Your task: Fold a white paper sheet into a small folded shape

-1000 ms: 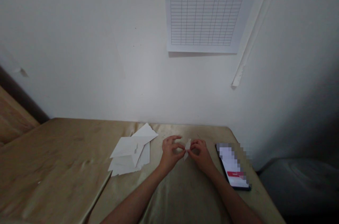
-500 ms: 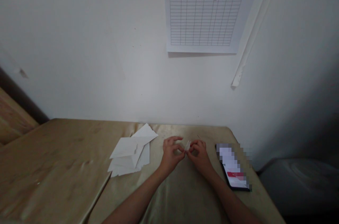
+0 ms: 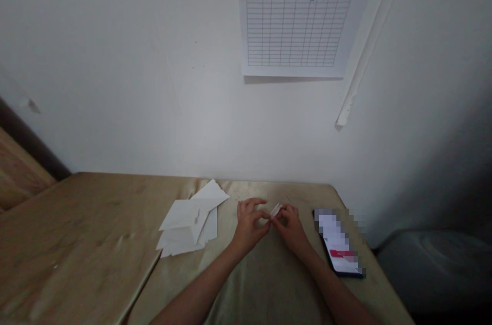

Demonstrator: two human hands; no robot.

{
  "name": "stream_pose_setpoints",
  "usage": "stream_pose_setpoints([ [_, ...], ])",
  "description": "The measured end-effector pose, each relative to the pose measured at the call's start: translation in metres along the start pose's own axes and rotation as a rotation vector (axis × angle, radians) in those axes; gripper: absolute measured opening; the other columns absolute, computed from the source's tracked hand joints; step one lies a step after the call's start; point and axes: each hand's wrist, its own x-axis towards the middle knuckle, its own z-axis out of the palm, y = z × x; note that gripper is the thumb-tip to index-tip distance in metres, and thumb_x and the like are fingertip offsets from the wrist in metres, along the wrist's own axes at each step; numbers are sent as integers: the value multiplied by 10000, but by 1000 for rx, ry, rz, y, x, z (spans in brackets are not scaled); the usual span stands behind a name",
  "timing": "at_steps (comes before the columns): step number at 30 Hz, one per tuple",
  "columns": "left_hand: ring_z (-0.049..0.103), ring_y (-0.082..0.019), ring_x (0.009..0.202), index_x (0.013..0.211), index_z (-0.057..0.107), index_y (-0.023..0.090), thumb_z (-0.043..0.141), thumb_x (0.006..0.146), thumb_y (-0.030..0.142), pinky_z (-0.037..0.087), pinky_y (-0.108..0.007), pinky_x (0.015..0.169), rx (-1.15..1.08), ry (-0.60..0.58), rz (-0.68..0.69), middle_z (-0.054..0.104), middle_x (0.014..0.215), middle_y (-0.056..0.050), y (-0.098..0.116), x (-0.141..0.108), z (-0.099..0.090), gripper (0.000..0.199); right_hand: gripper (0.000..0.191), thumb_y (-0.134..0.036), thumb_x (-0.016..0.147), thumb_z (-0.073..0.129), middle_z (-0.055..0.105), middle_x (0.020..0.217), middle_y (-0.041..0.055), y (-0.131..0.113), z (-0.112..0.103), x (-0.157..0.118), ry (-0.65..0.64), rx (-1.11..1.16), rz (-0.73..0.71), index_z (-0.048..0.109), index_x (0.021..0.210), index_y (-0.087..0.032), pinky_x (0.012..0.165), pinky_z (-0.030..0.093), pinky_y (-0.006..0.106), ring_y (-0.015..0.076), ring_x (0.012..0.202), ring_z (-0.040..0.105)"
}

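Observation:
Between my two hands is a small folded piece of white paper (image 3: 275, 209), held above the tan-covered table. My left hand (image 3: 250, 222) pinches its lower left edge between thumb and forefinger, the other fingers curled loosely above. From the other side my right hand (image 3: 288, 222) grips it with thumb and forefinger, the fingertips of both hands nearly meeting. The exact folds are too small to make out. To the left of my left hand lies a loose, overlapping pile of white paper sheets (image 3: 188, 217).
A phone (image 3: 340, 243) with a lit, partly blurred screen lies near the table's right edge. The tan table cover (image 3: 96, 232) has a seam left of centre. A printed grid sheet (image 3: 295, 27) hangs on the white wall. A dark rounded object (image 3: 434, 263) stands beyond the right edge.
The small folded paper has tilted to the right and shows more of its white surface. Both hands have shifted only slightly; the pile and phone stay put.

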Motion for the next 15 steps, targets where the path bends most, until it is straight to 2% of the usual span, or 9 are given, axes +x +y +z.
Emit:
stream_pose_setpoints([
  [6,481,-280,1239,816,747,283,806,752,195,195,-640,1151,8,-10,-18,662,1223,-23,-2,0,0,124,196,-426,833,662,611,999,71,2,2,0,2,-12,24,686,766,-243,1017,393,437,274,1091,494],
  [10,472,-284,1256,817,747,287,780,788,209,142,-669,1156,23,-31,-35,669,1225,-20,-3,0,-1,89,222,-464,821,689,600,1047,78,3,-1,1,58,-83,-13,687,792,-244,1036,389,453,282,1124,484],
  [12,471,-289,1256,800,740,272,774,787,192,142,-672,1154,41,-31,-54,673,1220,-23,-4,0,-2,89,230,-460,810,708,598,1066,77,2,-5,2,123,-118,-39,672,867,-240,1026,398,463,282,1118,487],
  [15,467,-296,1255,793,732,263,770,774,172,136,-675,1153,77,-31,-67,676,1217,-28,-5,1,-4,100,330,-410,813,713,600,1103,87,-1,-16,6,211,-168,-96,639,1078,-225,1014,403,477,280,1107,501],
])
